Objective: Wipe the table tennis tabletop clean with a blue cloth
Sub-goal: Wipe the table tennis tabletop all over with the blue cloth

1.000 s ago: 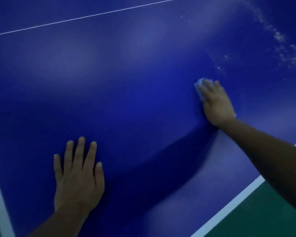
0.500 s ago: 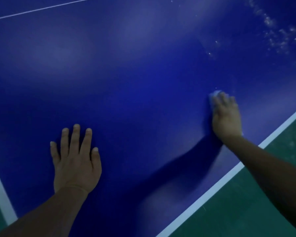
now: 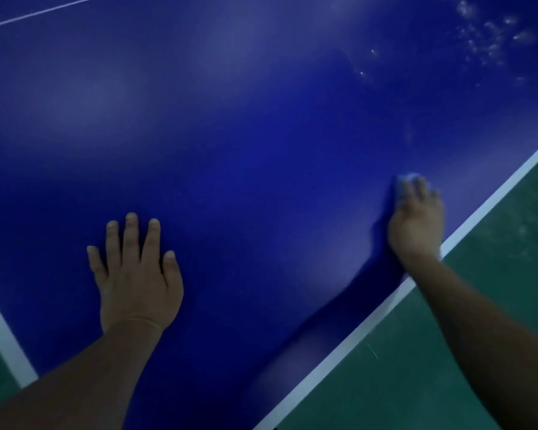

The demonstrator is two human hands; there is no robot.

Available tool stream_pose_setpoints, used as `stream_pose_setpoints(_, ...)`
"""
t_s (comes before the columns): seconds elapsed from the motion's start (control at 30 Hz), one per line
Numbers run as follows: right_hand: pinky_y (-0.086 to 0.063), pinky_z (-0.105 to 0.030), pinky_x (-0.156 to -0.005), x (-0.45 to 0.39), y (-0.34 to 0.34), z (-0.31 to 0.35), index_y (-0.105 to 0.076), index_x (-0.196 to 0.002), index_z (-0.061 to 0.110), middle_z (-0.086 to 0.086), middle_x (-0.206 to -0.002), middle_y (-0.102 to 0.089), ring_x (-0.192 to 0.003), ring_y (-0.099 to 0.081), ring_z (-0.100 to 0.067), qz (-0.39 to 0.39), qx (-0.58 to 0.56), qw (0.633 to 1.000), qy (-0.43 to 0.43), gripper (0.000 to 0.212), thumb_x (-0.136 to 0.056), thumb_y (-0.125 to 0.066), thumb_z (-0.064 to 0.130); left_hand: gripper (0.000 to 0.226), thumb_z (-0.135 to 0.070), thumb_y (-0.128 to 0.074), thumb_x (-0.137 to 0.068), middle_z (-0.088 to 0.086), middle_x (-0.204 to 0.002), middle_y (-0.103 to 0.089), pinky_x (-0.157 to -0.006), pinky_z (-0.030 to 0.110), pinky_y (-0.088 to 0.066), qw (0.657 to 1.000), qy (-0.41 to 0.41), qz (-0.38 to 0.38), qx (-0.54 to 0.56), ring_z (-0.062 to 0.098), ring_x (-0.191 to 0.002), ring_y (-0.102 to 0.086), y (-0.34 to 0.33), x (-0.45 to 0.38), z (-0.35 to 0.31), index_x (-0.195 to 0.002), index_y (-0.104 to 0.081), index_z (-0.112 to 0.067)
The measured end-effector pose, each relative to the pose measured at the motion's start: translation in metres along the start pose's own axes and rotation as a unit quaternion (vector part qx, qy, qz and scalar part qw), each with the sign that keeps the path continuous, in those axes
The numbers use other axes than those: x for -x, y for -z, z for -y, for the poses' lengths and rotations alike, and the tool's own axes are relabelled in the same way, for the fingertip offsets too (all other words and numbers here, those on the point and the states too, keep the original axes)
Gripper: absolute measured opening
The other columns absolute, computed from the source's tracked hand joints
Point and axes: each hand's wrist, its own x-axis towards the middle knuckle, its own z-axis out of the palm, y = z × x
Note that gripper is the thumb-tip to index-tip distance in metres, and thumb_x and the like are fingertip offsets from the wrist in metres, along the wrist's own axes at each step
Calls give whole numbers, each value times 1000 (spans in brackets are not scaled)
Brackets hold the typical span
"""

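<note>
Fingers (image 3: 418,189) of right hand (image 3: 416,225) press flat on small crumpled light-blue cloth (image 3: 408,178), gripping it against dark blue table tennis table (image 3: 246,135), near white edge line (image 3: 385,302). Cloth mostly hidden; long axis cannot tell. Left hand (image 3: 137,274) lies open, palm down, fingers spread.

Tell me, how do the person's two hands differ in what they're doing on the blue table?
The left hand lies flat with fingers spread and nothing under it; the right hand presses a blue cloth that peeks out past its fingertips. The left hand sits well inside the tabletop; the right hand is close to the white edge line. The left looks sharp, the right blurred. Both rest palm down on the tabletop.
</note>
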Motion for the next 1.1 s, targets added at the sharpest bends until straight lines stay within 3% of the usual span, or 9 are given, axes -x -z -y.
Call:
stream_pose_setpoints(0.07, -35, -53, -106, -1, 6, 0, -46, -141, 9, -14, -151, -39, -127, -40, -45, 0, -7, 990, -139, 60, -84, -26, 14, 67, -47, -9, -97, 5, -166, -3, -121, 52, 9, 1000, 0, -1, 0, 23, -152, 11, 0, 0, 1, -157, -16, -21)
stream_pose_setpoints(0.13, -35, -52, -107, 19, 9, 36, -45, -143, 12, -13, -152, -38, -131, -39, -45, -9, -6, 992, -126, 64, -82, -25, 15, 65, -46, -11, -98, 6, -166, -4, -121, 52, 9, 1000, -4, -1, 0, 24, -152, 9, 1, 1, 1, -157, -17, -20)
stream_pose_setpoints(0.27, -31, -56, -114, 130, -4, 125, -37, -148, 22, -5, -158, -31, -143, -29, -41, 34, -34, 987, 156, 71, -79, -35, 8, 58, -39, -23, -103, 8, -166, -6, -121, 56, 5, 1000, -4, -7, -1, 27, -153, 6, 0, 2, 3, -157, -20, -18)
stream_pose_setpoints(0.4, -27, -53, -116, 209, -3, 102, -38, -149, 28, 1, -160, -31, -144, -33, -39, 86, -46, 906, 411, 64, -86, -42, 18, 57, -39, -25, -103, 9, -165, -10, -121, 56, 5, 1000, -11, -22, 5, 28, -152, 3, -2, 2, 3, -156, -22, -17)
stream_pose_setpoints(0.47, -37, -59, -108, 171, 0, 70, -45, -142, 22, -8, -152, -43, -133, -45, -46, 56, -36, 925, 374, 59, -84, -41, 13, 57, -39, -27, -103, 9, -165, -10, -121, 57, 4, 1000, -16, -27, 5, 28, -152, 2, -2, 3, 4, -156, -22, -17)
stream_pose_setpoints(0.57, -39, -57, -106, 97, 7, 31, -48, -142, 11, -17, -149, -43, -130, -43, -47, 39, -27, 991, 126, 57, -87, -39, 2, 57, -40, -25, -103, 9, -166, -9, -121, 56, 5, 999, -19, -28, 3, 28, -152, 3, -4, 3, 4, -156, -21, -18)
stream_pose_setpoints(0.67, -33, -52, -109, 69, 12, 44, -42, -146, 14, -10, -156, -34, -136, -34, -42, 12, -34, 994, -103, 58, -89, -39, 4, 58, -40, -25, -103, 9, -166, -8, -121, 57, 4, 999, -20, -30, 4, 28, -152, 3, -4, 4, 5, -156, -21, -18)
stream_pose_setpoints(0.87, -26, -51, -118, 158, -5, 103, -45, -146, 19, -3, -159, -36, -147, -27, -39, 39, -66, 969, 236, 58, -89, -47, 6, 59, -41, -22, -101, 9, -165, -13, -121, 56, 3, 996, -83, -37, 10, 30, -153, 0, -3, 6, 8, -155, -26, -19)
stream_pose_setpoints(1.1, -33, -58, -114, 95, -5, 41, -53, -143, 14, -9, -153, -45, -143, -34, -42, 51, -88, 979, 177, 48, -97, -37, 18, 60, -43, -22, -98, 7, -161, -29, -122, 54, -2, 989, -149, -22, -8, 29, -152, -12, -3, 6, 9, -150, -40, -19)
